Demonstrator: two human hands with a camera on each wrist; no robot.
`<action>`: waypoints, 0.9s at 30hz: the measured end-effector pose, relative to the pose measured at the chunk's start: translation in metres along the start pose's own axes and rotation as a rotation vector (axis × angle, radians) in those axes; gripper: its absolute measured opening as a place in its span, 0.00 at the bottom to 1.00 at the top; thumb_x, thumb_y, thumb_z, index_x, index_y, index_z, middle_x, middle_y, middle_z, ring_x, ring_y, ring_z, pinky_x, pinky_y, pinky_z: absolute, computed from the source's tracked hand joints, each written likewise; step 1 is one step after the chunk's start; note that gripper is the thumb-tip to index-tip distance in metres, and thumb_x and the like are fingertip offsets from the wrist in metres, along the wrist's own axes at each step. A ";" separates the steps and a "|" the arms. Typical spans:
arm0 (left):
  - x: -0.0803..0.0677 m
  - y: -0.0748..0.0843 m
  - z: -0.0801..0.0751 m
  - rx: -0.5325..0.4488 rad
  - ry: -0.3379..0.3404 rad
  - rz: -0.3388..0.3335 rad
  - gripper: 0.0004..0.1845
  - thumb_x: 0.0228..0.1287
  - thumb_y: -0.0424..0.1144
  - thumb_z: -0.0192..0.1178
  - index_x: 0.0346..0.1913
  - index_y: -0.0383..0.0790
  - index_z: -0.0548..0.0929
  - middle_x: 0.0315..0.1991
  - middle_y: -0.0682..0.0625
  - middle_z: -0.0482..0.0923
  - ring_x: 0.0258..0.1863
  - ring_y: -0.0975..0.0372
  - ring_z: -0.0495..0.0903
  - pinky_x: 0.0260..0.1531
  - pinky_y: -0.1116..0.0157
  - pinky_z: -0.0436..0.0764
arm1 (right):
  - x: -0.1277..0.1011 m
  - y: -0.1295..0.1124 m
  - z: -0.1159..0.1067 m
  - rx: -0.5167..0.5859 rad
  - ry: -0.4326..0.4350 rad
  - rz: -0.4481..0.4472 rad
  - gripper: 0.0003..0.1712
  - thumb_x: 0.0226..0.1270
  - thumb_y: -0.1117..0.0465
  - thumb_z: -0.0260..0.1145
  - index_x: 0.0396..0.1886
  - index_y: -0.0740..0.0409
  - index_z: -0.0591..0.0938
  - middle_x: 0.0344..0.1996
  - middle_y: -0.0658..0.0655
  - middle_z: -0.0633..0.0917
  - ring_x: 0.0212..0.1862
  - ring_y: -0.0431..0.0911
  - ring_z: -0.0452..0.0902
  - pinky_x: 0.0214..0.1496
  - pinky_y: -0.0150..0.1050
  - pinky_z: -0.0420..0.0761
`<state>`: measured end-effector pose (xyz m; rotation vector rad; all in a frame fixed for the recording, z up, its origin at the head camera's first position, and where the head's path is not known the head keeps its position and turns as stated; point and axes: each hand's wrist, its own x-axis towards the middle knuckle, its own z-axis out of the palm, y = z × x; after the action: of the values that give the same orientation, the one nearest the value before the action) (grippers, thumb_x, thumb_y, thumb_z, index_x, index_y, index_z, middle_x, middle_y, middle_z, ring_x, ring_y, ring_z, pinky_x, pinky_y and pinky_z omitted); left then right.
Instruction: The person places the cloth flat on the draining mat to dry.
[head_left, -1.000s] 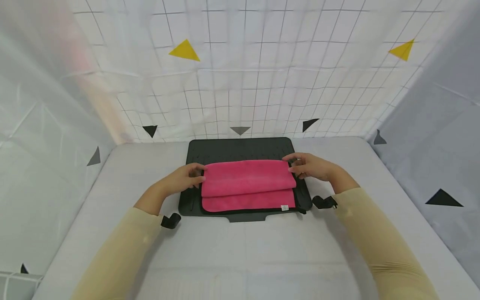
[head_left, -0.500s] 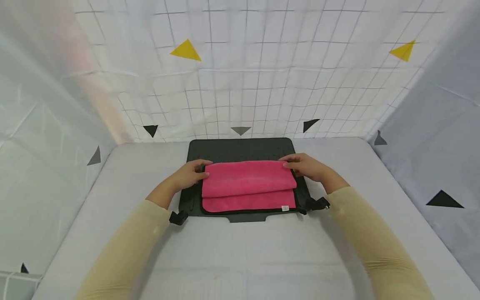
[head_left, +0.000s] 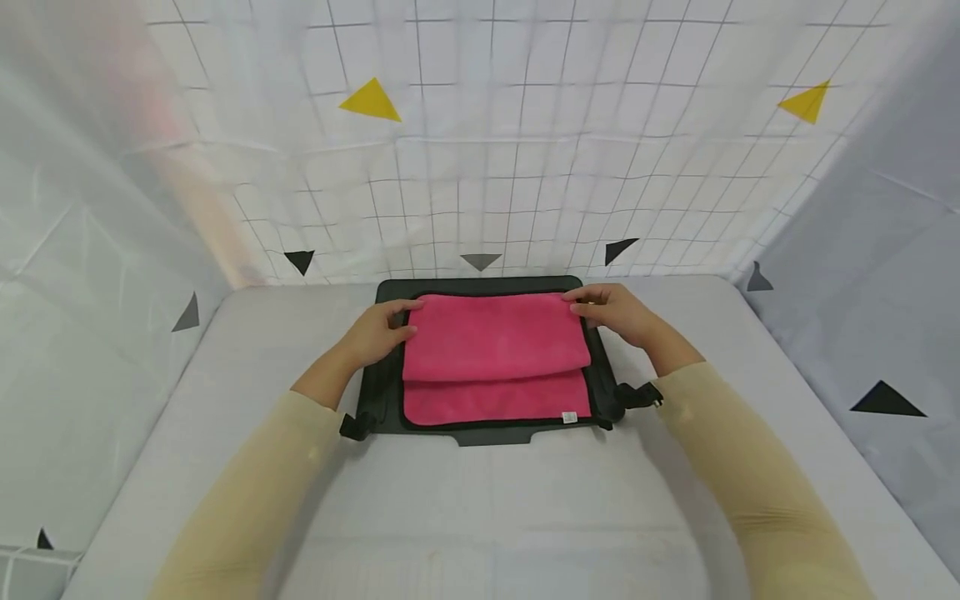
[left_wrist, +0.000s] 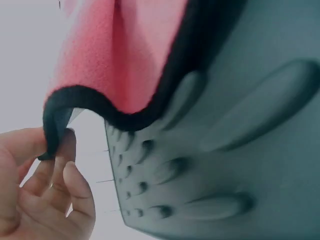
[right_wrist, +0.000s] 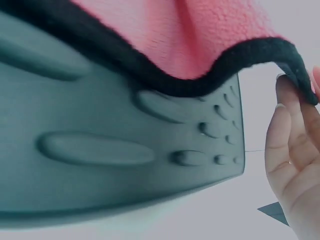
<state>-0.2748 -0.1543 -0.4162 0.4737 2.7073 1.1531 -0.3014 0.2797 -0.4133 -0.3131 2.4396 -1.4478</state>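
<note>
A pink towel point(head_left: 495, 354) with a black hem lies folded on a black tray point(head_left: 609, 392) in the head view. My left hand point(head_left: 381, 327) pinches the upper layer's far left corner. My right hand point(head_left: 609, 310) pinches its far right corner. Both corners are lifted off the tray near its far edge. In the left wrist view my left hand point(left_wrist: 47, 175) holds the towel's black hem point(left_wrist: 55, 112) above the dimpled tray point(left_wrist: 225, 165). In the right wrist view my right hand point(right_wrist: 295, 150) grips the hem point(right_wrist: 280, 52) of the pink towel point(right_wrist: 200, 35) over the tray point(right_wrist: 125, 150).
The tray sits on a grey table point(head_left: 487, 508) inside a white gridded tent wall point(head_left: 487, 167) with yellow and black triangle marks. Grey fabric walls close in on the left and right sides. Cream sleeves point(head_left: 247, 500) cover both forearms.
Both hands have carried the towel's upper layer away from me, from mid-tray toward the tray's far edge. The towel now covers more of the tray.
</note>
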 end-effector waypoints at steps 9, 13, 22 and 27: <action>0.014 0.008 -0.008 0.045 0.066 0.004 0.27 0.73 0.36 0.59 0.73 0.47 0.70 0.62 0.43 0.73 0.40 0.53 0.75 0.40 0.57 0.77 | 0.011 -0.018 -0.008 -0.074 0.080 -0.018 0.23 0.73 0.61 0.65 0.65 0.56 0.79 0.64 0.61 0.74 0.47 0.48 0.82 0.57 0.49 0.79; 0.021 0.008 -0.008 0.040 0.088 0.005 0.28 0.74 0.35 0.57 0.74 0.47 0.68 0.70 0.42 0.67 0.51 0.51 0.75 0.52 0.53 0.75 | 0.016 -0.025 -0.010 -0.135 0.109 -0.041 0.22 0.73 0.63 0.64 0.65 0.56 0.79 0.64 0.61 0.75 0.47 0.51 0.83 0.54 0.46 0.78; 0.033 0.009 -0.008 0.109 0.157 0.055 0.29 0.74 0.33 0.55 0.76 0.43 0.65 0.74 0.41 0.62 0.73 0.50 0.61 0.71 0.52 0.62 | 0.029 -0.033 -0.007 -0.178 0.177 -0.032 0.23 0.73 0.65 0.63 0.66 0.53 0.79 0.68 0.57 0.73 0.50 0.51 0.81 0.50 0.43 0.78; 0.038 0.007 -0.006 0.150 0.167 0.048 0.29 0.73 0.32 0.55 0.76 0.41 0.65 0.73 0.40 0.64 0.72 0.49 0.63 0.71 0.53 0.62 | 0.037 -0.029 -0.001 -0.211 0.187 -0.035 0.26 0.72 0.67 0.62 0.69 0.54 0.76 0.69 0.60 0.72 0.57 0.55 0.79 0.51 0.45 0.78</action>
<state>-0.3105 -0.1404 -0.4081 0.4856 2.9567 1.0496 -0.3356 0.2547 -0.3925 -0.2765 2.7582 -1.2863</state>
